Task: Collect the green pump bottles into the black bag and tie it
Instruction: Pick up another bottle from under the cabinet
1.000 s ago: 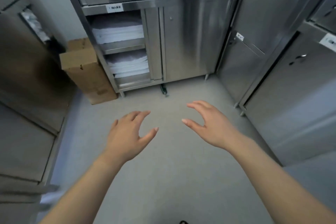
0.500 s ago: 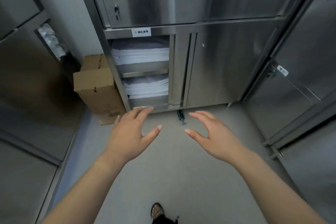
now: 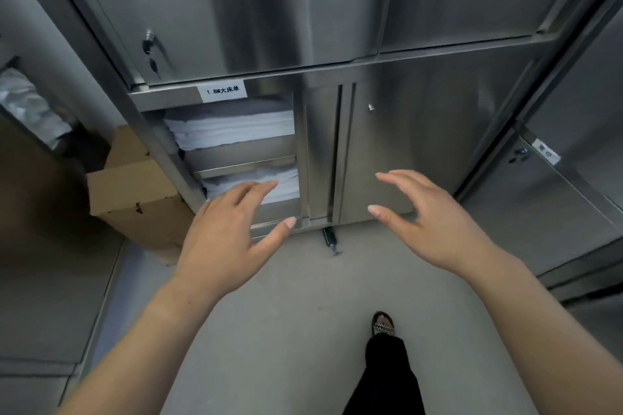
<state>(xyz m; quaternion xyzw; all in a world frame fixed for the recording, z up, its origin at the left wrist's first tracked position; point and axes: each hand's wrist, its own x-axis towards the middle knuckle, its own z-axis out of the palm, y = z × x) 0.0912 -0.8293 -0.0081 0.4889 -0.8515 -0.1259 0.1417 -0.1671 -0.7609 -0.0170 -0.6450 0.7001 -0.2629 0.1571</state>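
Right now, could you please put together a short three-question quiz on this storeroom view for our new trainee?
1. True or false: the left hand and the right hand are both empty and open.
2. Multiple choice: the green pump bottle lies (A) on the upper shelf, (B) on the floor at the foot of the steel cabinet, (C) on the cardboard box.
3. Fill in: the open compartment holds two stacks of folded white ____.

Key: 1 true; 2 B; 3 linen. No black bag is in view.
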